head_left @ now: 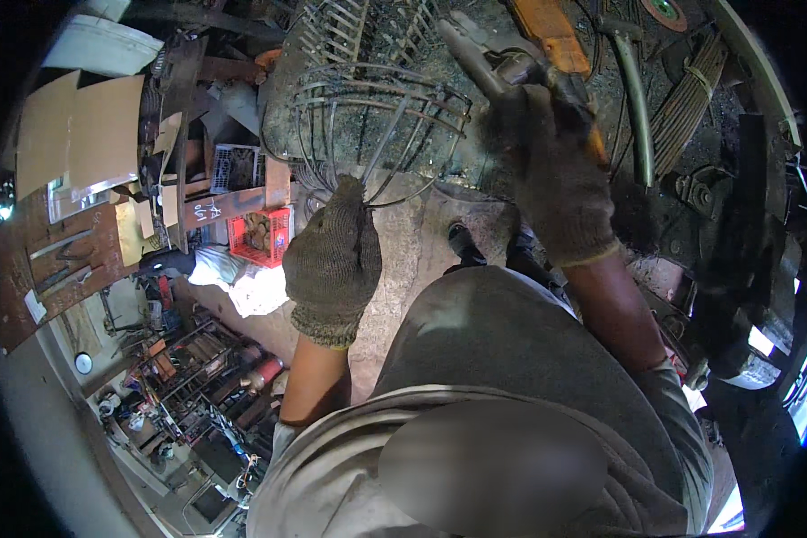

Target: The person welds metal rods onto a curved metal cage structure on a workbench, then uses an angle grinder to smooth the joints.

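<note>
My left hand (334, 260), in a knitted work glove, is closed around the near end of a curved wire frame (394, 100) made of bent metal rods. The frame fans out over the dirty metal worktop (287, 125). My right hand (560, 179), also gloved, is closed on a grey metal tool (480, 61) with a long narrow part and a rounded body. The glove covers much of this tool, so I cannot tell its kind. It is held just right of the frame, near an orange bar (556, 36).
A hammer (637, 99) with a metal handle lies at the right, beside a tied bundle of rods (690, 108) and a round disc (663, 13). Comb-like metal pieces (341, 27) lie at the back. A red crate (260, 238) and cardboard (85, 134) are at the left.
</note>
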`<state>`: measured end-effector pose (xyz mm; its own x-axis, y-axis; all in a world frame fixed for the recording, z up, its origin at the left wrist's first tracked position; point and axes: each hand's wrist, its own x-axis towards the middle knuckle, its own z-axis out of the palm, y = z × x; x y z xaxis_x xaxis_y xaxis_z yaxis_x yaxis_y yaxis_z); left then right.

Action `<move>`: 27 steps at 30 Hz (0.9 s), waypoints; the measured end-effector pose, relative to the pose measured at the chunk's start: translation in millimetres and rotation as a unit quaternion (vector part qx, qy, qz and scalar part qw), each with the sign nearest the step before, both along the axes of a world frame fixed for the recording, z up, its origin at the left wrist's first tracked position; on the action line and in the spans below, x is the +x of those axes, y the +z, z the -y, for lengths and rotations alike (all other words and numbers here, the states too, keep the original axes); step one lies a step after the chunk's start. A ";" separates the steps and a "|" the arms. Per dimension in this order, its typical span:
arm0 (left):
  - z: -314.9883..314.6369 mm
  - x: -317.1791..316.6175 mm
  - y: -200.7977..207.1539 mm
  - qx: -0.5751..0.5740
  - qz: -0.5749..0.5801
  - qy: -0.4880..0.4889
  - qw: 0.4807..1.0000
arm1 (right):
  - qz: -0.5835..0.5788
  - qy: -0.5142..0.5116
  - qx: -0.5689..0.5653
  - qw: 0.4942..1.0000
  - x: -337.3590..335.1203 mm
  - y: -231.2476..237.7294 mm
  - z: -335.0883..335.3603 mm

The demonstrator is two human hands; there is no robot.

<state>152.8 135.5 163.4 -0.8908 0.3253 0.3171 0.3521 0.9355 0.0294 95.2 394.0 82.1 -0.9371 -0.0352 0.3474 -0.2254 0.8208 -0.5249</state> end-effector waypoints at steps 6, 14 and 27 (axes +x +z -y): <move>1.9 2.6 -2.0 0.003 -0.001 0.020 1.000 | 0.152 -0.013 0.062 0.986 7.1 25.4 5.9; -0.9 2.4 -3.6 -0.012 -0.026 0.015 0.999 | 0.094 -0.025 0.088 0.991 14.1 6.9 -0.3; -2.1 -0.7 -0.1 0.019 -0.012 -0.005 1.000 | -0.008 0.002 0.027 1.000 9.0 -2.4 -2.1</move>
